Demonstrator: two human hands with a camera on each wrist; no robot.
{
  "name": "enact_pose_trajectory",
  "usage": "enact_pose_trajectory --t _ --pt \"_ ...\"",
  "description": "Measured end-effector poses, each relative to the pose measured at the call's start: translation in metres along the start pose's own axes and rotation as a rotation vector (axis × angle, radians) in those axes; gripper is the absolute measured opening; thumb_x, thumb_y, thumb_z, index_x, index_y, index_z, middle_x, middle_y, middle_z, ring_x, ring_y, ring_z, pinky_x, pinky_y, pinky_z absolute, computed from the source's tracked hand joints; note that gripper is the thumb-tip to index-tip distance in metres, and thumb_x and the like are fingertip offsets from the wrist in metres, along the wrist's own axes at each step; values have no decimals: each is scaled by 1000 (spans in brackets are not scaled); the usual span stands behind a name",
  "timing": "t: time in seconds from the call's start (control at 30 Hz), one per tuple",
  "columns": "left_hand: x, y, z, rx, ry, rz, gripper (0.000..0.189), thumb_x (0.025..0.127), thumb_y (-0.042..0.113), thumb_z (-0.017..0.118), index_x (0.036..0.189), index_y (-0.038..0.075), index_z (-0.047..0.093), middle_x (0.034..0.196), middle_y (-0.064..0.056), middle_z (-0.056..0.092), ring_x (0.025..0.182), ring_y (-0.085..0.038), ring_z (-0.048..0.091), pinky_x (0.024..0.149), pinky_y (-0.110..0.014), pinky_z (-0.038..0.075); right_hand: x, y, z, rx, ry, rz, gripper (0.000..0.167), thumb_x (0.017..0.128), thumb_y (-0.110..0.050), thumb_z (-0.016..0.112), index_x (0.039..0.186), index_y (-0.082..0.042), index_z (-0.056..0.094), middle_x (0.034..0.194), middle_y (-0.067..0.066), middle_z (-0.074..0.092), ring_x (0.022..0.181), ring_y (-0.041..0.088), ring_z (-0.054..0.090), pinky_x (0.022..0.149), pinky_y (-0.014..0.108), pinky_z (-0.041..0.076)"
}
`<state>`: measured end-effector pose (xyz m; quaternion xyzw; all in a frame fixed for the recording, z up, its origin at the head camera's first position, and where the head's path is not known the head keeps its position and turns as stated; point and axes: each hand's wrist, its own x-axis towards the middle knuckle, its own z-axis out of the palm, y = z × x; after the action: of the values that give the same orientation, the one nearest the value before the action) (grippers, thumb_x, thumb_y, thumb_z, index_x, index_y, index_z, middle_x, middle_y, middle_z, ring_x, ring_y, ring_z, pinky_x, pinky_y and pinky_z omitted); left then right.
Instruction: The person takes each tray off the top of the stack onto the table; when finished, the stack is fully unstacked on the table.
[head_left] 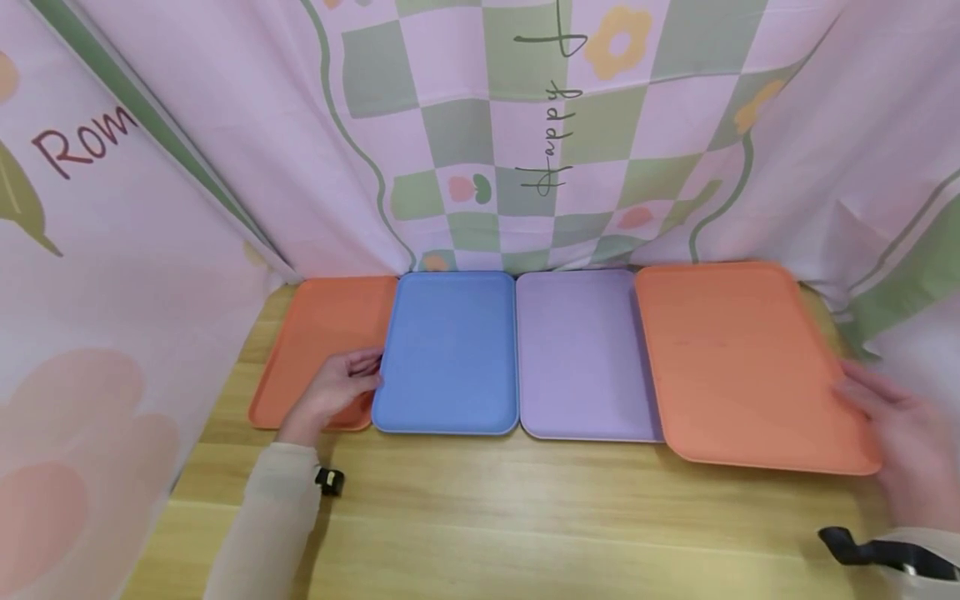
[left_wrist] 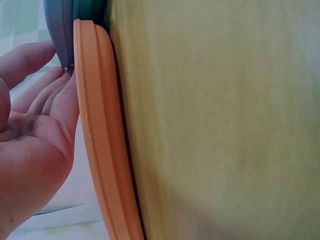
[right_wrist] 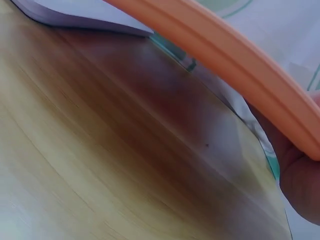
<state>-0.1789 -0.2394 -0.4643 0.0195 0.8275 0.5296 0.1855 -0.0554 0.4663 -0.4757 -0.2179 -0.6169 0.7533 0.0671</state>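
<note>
My left hand [head_left: 333,390] pinches the left edge of a blue tray [head_left: 450,354], thumb on top and fingers tucked below the rim. Under that hand lies a flat orange tray [head_left: 330,321]. In the left wrist view a teal edge [left_wrist: 89,10] shows just below the blue tray's edge [left_wrist: 59,30]. My right hand [head_left: 915,442] grips the right edge of another orange tray [head_left: 750,367], held tilted above the table; its left side overlaps a purple tray [head_left: 581,358]. The right fingers are partly hidden under this tray [right_wrist: 240,62].
The trays stand side by side along the back of a wooden table [head_left: 487,517]. Behind them hangs a patterned curtain [head_left: 517,142], with more cloth on both sides. Black straps [head_left: 330,481] circle the wrists.
</note>
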Motion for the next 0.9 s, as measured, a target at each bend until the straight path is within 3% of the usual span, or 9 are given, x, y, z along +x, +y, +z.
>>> enact_pose_trajectory --t 0.23,0.5,0.77,0.9 --pt "0 0 0 -11 1 16 61 105 -1 65 160 -9 43 164 -32 45 154 -44 45 120 -43 49 7 -3 -14 50 -56 -15 34 104 -3 69 116 -30 85 95 -17 82 78 1 75 58 22 60" --pt "-1 1 0 -1 5 9 60 105 1 65 161 -8 43 164 -31 46 155 -43 45 122 -46 48 16 2 -24 38 -30 -11 33 102 -4 72 115 -31 85 94 -20 82 78 -1 75 59 20 60" --pt "1 0 0 4 5 15 60 105 1 65 160 -8 43 163 -31 47 154 -44 46 123 -48 46 31 4 -39 136 -141 9 39 109 0 59 116 -27 86 98 -13 83 81 4 78 61 25 63" --pt "1 0 0 6 6 16 60 105 1 65 160 -9 44 163 -31 47 155 -44 45 123 -50 45 34 3 -39 62 -144 17 37 108 -4 62 119 -32 83 99 -17 82 81 3 76 59 26 62"
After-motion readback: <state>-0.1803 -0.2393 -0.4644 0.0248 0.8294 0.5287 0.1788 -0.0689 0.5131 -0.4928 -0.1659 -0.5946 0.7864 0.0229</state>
